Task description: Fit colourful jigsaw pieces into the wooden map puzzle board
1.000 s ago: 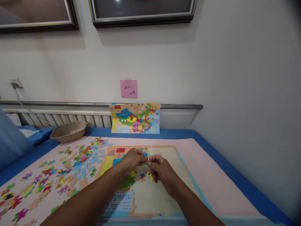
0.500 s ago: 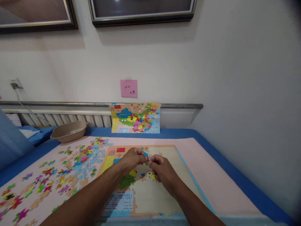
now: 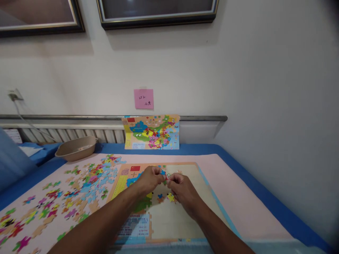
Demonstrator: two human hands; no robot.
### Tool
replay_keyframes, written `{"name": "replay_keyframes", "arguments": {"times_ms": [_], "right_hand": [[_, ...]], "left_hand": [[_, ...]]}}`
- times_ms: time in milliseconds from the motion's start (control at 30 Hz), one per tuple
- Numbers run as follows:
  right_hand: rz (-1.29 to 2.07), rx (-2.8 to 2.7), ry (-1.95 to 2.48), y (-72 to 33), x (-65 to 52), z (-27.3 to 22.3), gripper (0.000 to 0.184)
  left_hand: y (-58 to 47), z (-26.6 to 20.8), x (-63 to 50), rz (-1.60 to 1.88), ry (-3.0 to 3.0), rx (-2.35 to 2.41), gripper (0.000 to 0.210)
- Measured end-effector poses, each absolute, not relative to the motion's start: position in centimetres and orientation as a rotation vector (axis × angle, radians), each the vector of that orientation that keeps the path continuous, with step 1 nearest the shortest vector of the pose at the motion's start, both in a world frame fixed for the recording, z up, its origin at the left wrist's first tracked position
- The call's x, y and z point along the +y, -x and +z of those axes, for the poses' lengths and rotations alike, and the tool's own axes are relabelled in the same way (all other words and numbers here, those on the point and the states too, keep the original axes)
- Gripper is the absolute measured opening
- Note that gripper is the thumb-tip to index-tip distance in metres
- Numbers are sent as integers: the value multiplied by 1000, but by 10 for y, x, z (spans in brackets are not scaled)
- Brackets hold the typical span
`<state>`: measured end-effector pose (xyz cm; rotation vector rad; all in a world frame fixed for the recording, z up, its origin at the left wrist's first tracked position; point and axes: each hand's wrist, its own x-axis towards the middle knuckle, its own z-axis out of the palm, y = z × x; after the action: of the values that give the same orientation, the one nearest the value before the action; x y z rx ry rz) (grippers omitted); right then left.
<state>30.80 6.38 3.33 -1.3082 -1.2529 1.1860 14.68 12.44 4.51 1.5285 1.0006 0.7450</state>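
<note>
Above a partly filled jigsaw board [image 3: 182, 222], my two hands meet fingertip to fingertip. My left hand [image 3: 150, 179] pinches a small blue-and-red puzzle piece [image 3: 166, 176]. From the other side, my right hand [image 3: 182, 190] is closed on the red part of it; whether this is one piece or two joined pieces I cannot tell. Below the fingers, a blue-and-orange piece [image 3: 160, 197] and a yellow piece [image 3: 171, 197] lie loose on the board. Assembled map sections with a red flag [image 3: 135, 168] fill its left side, partly covered by my left hand and forearm.
Many loose puzzle pieces [image 3: 70, 204] spread over the pink sheet at left. A brown tray [image 3: 76, 149] stands behind them. A printed map picture [image 3: 152, 132] leans against the wall rail [image 3: 203, 118], under a pink note [image 3: 143, 99]. Blue fabric [image 3: 13, 158] hangs at far left.
The fingers have shifted slightly around the small piece, and the two hands remain together. The view has turned very slightly to the right.
</note>
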Motion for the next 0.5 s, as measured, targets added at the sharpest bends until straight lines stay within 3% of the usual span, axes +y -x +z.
{"name": "replay_keyframes", "arguments": {"times_ms": [500], "right_hand": [[1169, -1250, 1350, -309, 65, 34, 14]], "left_hand": [[-156, 38, 121, 876, -1561, 1182, 22]]}}
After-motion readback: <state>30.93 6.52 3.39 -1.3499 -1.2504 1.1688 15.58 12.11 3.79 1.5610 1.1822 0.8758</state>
